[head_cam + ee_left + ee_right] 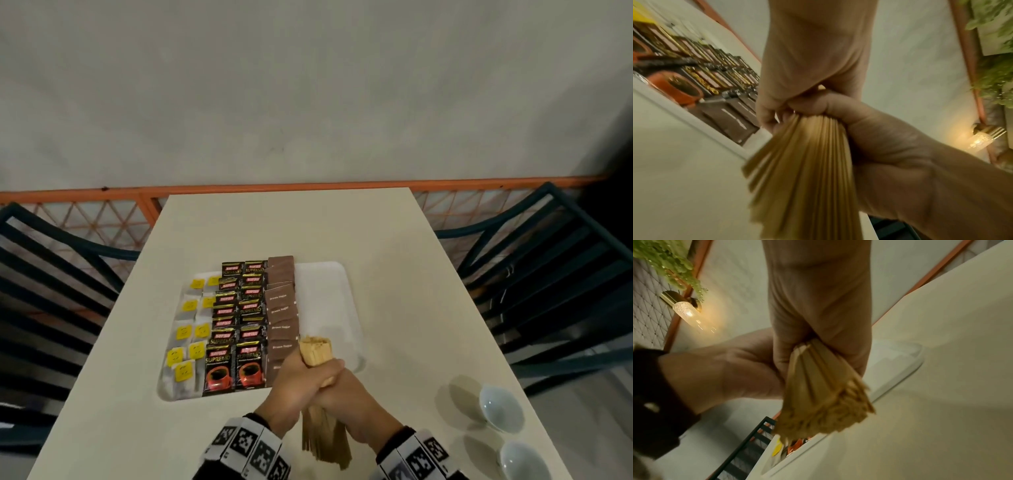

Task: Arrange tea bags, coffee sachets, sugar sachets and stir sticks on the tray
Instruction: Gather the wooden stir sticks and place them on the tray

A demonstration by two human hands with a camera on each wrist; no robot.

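Observation:
Both hands grip one thick bundle of wooden stir sticks (pixel 315 350), held upright over the near edge of the white tray (pixel 325 291). My left hand (pixel 291 382) wraps the bundle from the left and my right hand (pixel 349 399) from the right, fingers overlapping. The lower ends fan out below the hands. On the tray lie tea bags (pixel 188 337) with yellow tags at the left, black coffee sachets (pixel 236 325) in the middle and brown sugar sachets (pixel 282 310) beside them. The wrist views show the stir sticks (pixel 807 170) (pixel 824 394) squeezed in both fists.
The tray's right part is bare. Two small white bowls (pixel 501 407) (pixel 520 460) stand on the cream table (pixel 394 240) at the near right. Dark slatted chairs (pixel 51 274) (pixel 548 267) flank the table; an orange railing runs behind it.

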